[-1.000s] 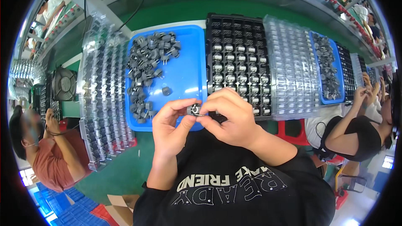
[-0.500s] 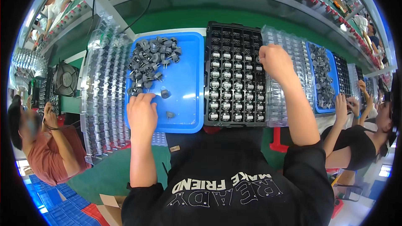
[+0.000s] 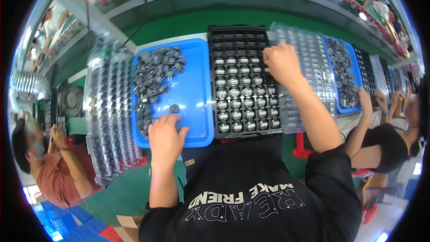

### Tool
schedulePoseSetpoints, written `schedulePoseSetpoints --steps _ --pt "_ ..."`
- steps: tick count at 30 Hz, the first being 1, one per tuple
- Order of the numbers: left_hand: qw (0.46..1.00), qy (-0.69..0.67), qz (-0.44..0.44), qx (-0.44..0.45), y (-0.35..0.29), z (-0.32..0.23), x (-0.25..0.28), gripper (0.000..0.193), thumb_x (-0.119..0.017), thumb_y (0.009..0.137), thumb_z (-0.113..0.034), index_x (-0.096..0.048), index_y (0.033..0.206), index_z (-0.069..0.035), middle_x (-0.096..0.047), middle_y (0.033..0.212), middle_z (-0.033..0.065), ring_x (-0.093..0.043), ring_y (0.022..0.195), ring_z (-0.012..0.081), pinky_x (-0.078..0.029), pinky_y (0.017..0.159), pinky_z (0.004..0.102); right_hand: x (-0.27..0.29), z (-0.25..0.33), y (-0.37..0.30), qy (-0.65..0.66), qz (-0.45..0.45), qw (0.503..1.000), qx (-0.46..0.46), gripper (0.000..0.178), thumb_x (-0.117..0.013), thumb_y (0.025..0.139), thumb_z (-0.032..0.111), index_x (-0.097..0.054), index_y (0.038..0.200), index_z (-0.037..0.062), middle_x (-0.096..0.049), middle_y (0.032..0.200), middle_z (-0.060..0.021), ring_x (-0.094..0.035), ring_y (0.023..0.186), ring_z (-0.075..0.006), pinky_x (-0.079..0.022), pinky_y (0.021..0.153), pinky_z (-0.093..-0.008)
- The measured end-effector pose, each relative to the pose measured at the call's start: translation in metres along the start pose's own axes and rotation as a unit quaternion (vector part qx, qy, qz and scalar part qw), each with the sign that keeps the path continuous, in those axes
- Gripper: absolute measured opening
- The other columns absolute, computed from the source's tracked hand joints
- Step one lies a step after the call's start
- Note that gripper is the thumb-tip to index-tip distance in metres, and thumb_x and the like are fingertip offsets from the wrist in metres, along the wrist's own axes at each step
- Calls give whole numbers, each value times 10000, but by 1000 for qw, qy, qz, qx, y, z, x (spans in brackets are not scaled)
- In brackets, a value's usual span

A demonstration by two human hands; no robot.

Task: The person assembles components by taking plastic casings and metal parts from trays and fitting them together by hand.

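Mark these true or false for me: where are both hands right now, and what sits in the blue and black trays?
1. The left hand rests in the blue tray. True.
2. The right hand is at the black tray's near edge. False: it is at the far right part.
3. The loose grey parts fill the blue tray evenly. False: they crowd its left side.
4. The black tray holds rows of silver-topped parts. True.

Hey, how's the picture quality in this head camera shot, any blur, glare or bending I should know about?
Head view: fisheye bends the shelf edges toward the dark rim; overall slightly soft with motion blur, most on the left hand over the blue tray and the right hand at the black tray; ceiling lights glare off the clear plastic trays.
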State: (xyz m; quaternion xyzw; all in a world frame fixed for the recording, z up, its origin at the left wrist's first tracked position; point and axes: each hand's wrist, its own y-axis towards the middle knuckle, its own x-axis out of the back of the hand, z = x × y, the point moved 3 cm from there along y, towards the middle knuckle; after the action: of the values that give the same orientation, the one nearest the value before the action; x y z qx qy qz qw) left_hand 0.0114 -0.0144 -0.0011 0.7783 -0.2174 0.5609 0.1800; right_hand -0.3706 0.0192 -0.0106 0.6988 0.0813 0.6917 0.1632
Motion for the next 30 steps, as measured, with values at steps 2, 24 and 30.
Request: schedulePoseSetpoints --steps 2,24,30 --pt "1000 12 20 20 -2 1 -2 360 -859 756 -171 -719 1072 -68 -721 1047 123 -663 1020 345 -466 905 460 0 -2 0 -31 42 998 -20 87 -733 734 49 -682 772 108 -731 827 -49 -650 935 -279 -499 835 -433" --pt "875 -479 -70 27 16 13 -5 180 -601 1068 -148 -689 1140 -8 -618 1046 43 -550 831 92 -451 751 228 60 -207 -78 60 20 931 -359 312 -825 747 271 -732 872 1 -746 909 -231 -718 912 -443 -573 856 -511" --pt "695 -713 -32 81 23 8 -11 207 -633 1062 -171 -621 1199 -16 -648 1053 51 -563 820 107 -468 746 255 60 -206 -91 112 -34 942 -314 114 -720 796 81 -728 879 4 -743 833 -190 -734 797 -363 -574 761 -428"
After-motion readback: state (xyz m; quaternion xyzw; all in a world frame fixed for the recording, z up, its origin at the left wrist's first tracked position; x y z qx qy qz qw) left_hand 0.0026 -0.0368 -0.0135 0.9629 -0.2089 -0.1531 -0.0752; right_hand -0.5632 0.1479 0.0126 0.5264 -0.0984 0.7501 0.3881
